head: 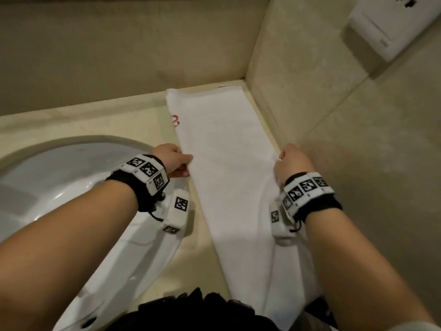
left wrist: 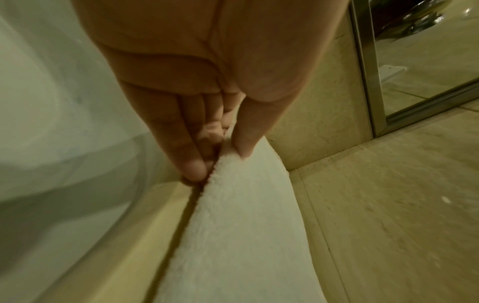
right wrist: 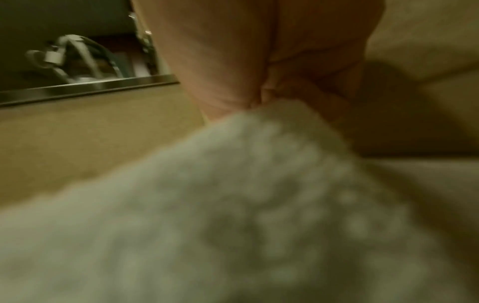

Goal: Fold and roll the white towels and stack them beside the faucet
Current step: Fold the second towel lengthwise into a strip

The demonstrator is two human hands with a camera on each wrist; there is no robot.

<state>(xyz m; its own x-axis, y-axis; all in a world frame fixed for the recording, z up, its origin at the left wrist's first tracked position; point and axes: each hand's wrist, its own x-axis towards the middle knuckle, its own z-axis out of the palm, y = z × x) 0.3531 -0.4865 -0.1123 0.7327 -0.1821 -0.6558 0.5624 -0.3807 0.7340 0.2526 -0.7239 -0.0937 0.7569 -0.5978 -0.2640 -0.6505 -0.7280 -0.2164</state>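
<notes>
The long white terry towel (head: 222, 149) lies folded lengthwise on the beige stone counter (head: 143, 120), at 3 o'clock from the white oval basin (head: 71, 187). Your left hand (head: 171, 161) pinches its 9 o'clock edge; your right hand (head: 290, 163) grips its 3 o'clock edge.

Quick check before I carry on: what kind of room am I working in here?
Most likely a bathroom, perhaps a hotel's. A white ceramic basin is set in a beige stone counter, a metal-framed mirror hangs above, and both hands pinch a long white terry towel laid on the counter.
</notes>
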